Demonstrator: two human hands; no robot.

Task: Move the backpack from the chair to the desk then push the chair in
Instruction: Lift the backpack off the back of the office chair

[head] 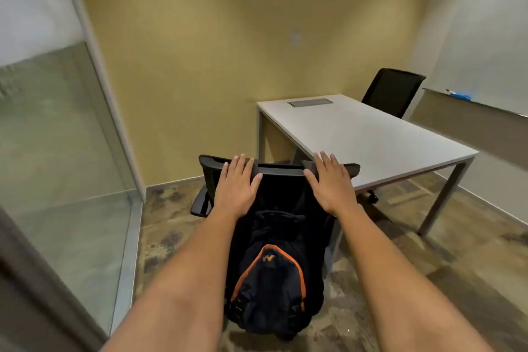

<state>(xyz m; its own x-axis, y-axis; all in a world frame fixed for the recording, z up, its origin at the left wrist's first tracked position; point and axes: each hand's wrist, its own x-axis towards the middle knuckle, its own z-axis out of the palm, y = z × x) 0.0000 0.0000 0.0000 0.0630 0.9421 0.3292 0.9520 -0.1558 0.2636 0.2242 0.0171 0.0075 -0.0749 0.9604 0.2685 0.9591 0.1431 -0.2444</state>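
Note:
A black backpack (268, 274) with orange trim sits on the seat of a black office chair (281, 170), leaning against its backrest. The chair faces me, and its backrest is turned toward the near left corner of the white desk (371, 134). My left hand (237, 183) lies palm down on the left part of the backrest's top edge with its fingers stretched out. My right hand (328, 180) lies the same way on the right part. Neither hand touches the backpack. The chair's seat and base are hidden under the backpack and my arms.
A second black chair (391, 88) stands behind the desk's far side. A glass partition (57, 137) runs along the left. On the right wall, a ledge (485, 107) carries a blue object (460, 95). Patterned floor surrounds the chair.

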